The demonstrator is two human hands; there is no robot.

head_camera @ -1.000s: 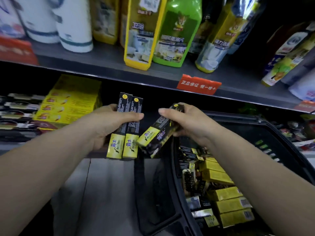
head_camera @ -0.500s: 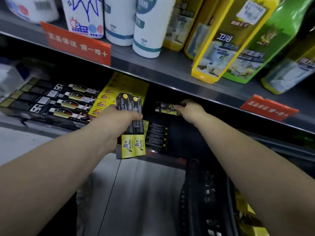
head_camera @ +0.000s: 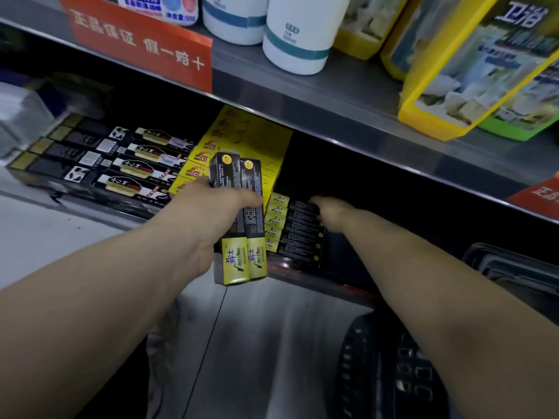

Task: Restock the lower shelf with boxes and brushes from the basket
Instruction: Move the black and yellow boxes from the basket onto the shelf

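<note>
- Head view: my left hand point(head_camera: 211, 213) grips two black-and-yellow boxes point(head_camera: 242, 219) side by side, fingers wrapped across their middles. They stand nearly upright in front of the lower shelf point(head_camera: 302, 279), long axes running up and down with a slight lean, yellow ends down toward me, black ends with a yellow dot up toward the shelf opening.
- My right hand point(head_camera: 331, 211) reaches into the dark shelf and rests on the far end of a row of matching boxes point(head_camera: 295, 229). I cannot tell how its fingers lie, since they are hidden in shadow.
- That row lies flat on the shelf, long axes running left to right, yellow ends to the left, dotted black ends to the right, stacked one in front of another.
- Just left of them sits a stack of yellow boxes point(head_camera: 251, 137), and further left lie long black boxes point(head_camera: 121, 164), lengthwise left to right.
- The black basket point(head_camera: 393, 373) stands at lower right, under my right forearm.
- White bottles point(head_camera: 298, 34) and a red shelf tag point(head_camera: 136, 40) sit on the upper shelf.
</note>
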